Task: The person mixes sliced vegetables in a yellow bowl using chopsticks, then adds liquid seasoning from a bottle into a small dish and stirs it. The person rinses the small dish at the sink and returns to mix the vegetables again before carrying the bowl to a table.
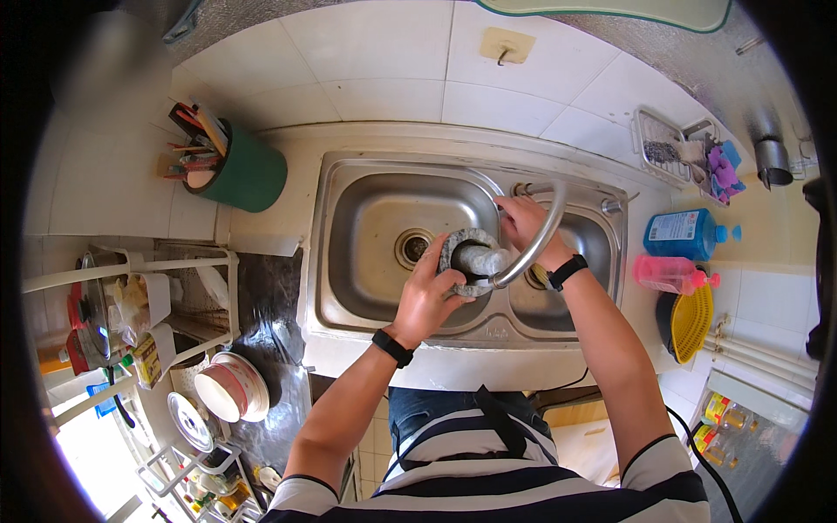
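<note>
My left hand (428, 284) grips the rim and side of a grey stone mortar (472, 287) over the double-basin stainless-steel sink (376, 202). A pale marbled stone pestle (476, 259) lies inside the mortar's opening. The spout of a curved metal faucet (546, 229) ends at the mortar's mouth; whether water runs cannot be told. My right hand (526, 222) is behind the spout, near the faucet's base and the divider between the basins. Its fingers are partly hidden, so what it touches is unclear.
A green utensil holder (252, 173) stands left of the sink. To the right are a blue bottle (683, 234), a pink pump bottle (667, 274) and a yellow basket (693, 323). A wire rack (664, 147) with cloths hangs on the wall. Bowls (229, 389) sit at the lower left.
</note>
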The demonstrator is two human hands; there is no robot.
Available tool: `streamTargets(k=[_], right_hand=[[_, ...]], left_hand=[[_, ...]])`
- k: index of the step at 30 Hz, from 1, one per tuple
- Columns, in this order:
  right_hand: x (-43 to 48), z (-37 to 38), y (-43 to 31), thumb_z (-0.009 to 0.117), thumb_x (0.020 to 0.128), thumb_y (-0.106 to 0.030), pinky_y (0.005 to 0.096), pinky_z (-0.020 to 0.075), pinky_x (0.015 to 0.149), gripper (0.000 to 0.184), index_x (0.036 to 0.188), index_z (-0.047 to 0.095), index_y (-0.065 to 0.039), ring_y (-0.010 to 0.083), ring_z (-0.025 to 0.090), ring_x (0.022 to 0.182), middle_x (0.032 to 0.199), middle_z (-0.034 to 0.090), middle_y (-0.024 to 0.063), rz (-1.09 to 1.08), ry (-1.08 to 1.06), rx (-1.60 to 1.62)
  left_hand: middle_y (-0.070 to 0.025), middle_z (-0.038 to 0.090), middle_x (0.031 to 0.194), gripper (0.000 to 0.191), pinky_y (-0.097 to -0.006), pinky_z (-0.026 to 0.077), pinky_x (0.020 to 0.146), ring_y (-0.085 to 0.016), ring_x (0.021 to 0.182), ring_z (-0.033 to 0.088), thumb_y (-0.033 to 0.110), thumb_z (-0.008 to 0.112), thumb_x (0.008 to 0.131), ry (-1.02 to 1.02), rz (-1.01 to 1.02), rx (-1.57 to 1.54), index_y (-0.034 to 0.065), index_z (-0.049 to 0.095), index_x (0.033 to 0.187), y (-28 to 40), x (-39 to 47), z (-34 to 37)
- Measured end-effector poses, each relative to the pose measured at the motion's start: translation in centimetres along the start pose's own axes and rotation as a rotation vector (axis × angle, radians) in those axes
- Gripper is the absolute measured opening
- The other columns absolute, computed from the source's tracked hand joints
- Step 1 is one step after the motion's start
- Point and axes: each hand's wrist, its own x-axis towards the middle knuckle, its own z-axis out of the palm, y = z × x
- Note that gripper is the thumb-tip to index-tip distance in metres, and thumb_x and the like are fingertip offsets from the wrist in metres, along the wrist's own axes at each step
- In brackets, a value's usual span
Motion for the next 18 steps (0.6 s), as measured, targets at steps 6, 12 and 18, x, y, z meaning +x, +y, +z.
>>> streamTargets(k=[6,12,18], right_hand=[[0.2,-0.1,-0.2,0.064,0.085,0.002,0.0471,0.0516,0.089,0.036,0.121,0.063,-0.002,0.0409,0.065,0.098,0.103,0.068,0.0196,0.032,-0.041,0.019],[0.4,0.2,-0.1,0.065,0.086,0.000,0.0479,0.0517,0.088,0.033,0.119,0.063,-0.002,0.0408,0.065,0.098,0.103,0.069,0.0202,0.051,-0.057,0.020],[0.4,-0.1,-0.2,0.066,0.090,-0.002,0.0489,0.0517,0.087,0.028,0.117,0.064,-0.002,0.0419,0.065,0.096,0.101,0.069,0.0209,0.072,-0.049,0.066]], left_hand=[[-0.0282,0.045,0.158,0.039,-0.0464,0.050,0.109,-0.047,0.138,0.053,0.008,0.095,0.063,-0.013,-0.006,-0.028,0.0074,0.071,0.094,-0.3,0.1,-0.5],[-0.0270,0.047,0.158,0.038,-0.0436,0.050,0.109,-0.044,0.136,0.057,0.006,0.096,0.063,-0.072,-0.095,-0.205,0.0059,0.073,0.092,-0.5,-1.4,0.2],[-0.0262,0.046,0.158,0.038,-0.0442,0.050,0.108,-0.045,0.133,0.057,0.009,0.095,0.064,-0.123,-0.027,-0.286,0.0080,0.071,0.094,-0.3,-2.0,1.4]])
